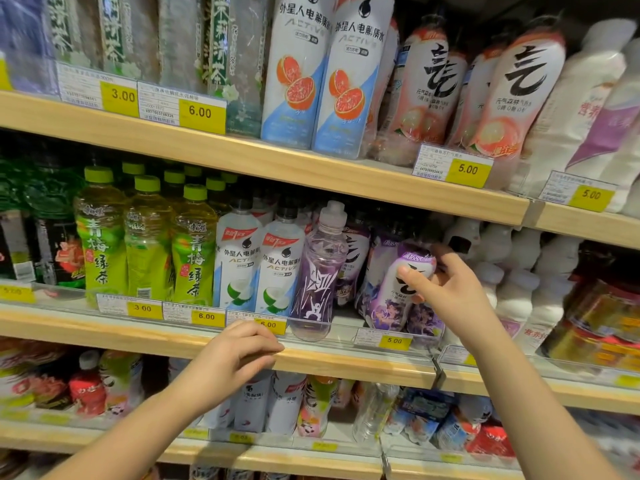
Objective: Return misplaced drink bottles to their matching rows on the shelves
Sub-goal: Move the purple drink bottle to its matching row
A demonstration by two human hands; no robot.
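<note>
Just right of centre on the middle shelf (346, 368), the right hand (446, 289) curls thumb and fingers round the top of one purple-and-white bottle (384, 303). Left of it stand one clear purple bottle (318, 271), two white coconut bottles (239, 265) and three green tea bottles (149, 244). The left hand (239, 351) rests loosely curled on the shelf edge, holding nothing.

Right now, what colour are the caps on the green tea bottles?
The caps are lime green; head view.
</note>
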